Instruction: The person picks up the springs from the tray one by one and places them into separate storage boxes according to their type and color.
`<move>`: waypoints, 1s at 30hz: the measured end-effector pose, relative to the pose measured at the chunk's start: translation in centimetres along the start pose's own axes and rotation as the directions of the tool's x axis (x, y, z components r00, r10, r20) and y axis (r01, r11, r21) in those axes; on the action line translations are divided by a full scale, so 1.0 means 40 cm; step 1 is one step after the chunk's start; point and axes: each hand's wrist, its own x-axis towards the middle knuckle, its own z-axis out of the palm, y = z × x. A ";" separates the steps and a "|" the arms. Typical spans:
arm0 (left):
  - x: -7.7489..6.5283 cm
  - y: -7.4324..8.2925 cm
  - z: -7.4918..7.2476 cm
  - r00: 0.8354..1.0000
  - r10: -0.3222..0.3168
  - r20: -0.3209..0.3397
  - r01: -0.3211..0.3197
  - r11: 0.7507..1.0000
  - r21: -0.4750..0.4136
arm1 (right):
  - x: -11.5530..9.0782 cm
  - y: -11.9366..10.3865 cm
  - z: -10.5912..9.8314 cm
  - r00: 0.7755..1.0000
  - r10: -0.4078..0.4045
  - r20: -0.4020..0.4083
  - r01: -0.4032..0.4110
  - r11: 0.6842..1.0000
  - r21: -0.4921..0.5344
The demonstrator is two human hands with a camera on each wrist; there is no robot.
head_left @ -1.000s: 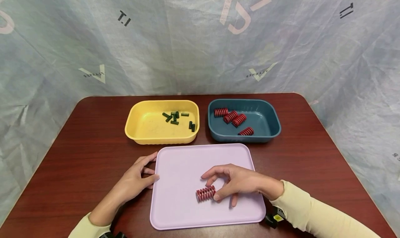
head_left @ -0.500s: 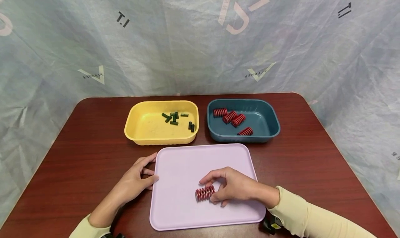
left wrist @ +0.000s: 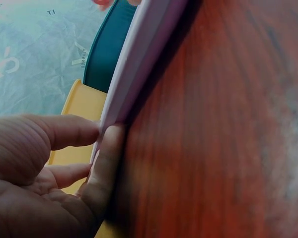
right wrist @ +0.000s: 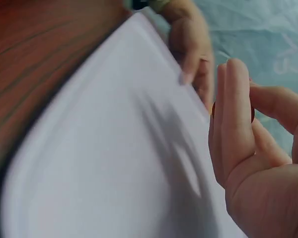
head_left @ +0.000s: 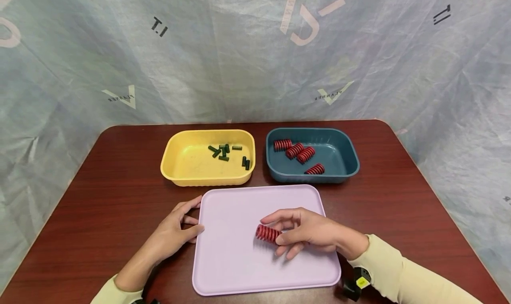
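My right hand (head_left: 309, 233) pinches a red coil spring (head_left: 268, 234) between thumb and fingers above the lilac tray (head_left: 235, 268). In the head view the spring's left end sticks out past the fingertips. In the right wrist view the fingers (right wrist: 236, 109) hide most of it. At the tray's left rim rests my left hand (head_left: 175, 228), its thumb and extended fingers touching the edge. The left wrist view has those fingers (left wrist: 107, 158) against the side of the rim.
Behind the tray stand a yellow bin (head_left: 191, 181) with several small dark green springs (head_left: 223, 152) and a blue bin (head_left: 339, 162) with several red springs (head_left: 305, 154). All are on a dark reddish wooden table (head_left: 104, 197). A printed grey sheet (head_left: 223, 60) hangs behind.
My right hand has closed on the red spring and lifted it off the tray, moving it slightly away from me and turning it. The left hand has stayed at the rim.
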 end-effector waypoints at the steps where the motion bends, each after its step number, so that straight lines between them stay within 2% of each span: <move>1: 0.000 0.000 0.000 1.000 -0.001 0.000 0.001 1.000 0.001 | -0.004 -0.004 -0.005 1.000 -0.006 0.013 0.006 1.000 0.030; 4: -0.001 -0.001 0.001 1.000 -0.001 -0.001 0.001 1.000 -0.001 | -0.015 -0.023 -0.018 0.998 -0.045 0.044 0.041 0.996 0.085; 8: 0.000 -0.001 0.003 1.000 -0.004 -0.002 0.004 1.000 -0.006 | -0.032 -0.063 -0.040 0.993 -0.104 0.063 0.097 0.989 0.109; 15: 0.000 0.001 0.002 1.000 -0.010 -0.002 0.010 1.000 -0.001 | -0.061 -0.181 -0.099 0.986 -0.168 -0.002 0.168 0.986 0.017; 23: -0.003 0.004 0.001 1.000 -0.021 -0.005 0.021 1.000 0.009 | -0.074 -0.334 -0.187 0.987 -0.157 -0.032 0.153 0.983 -0.099; 30: -0.001 0.005 0.004 1.000 -0.018 0.001 0.018 1.000 0.018 | -0.065 -0.436 -0.264 0.996 -0.086 0.006 0.086 0.988 -0.128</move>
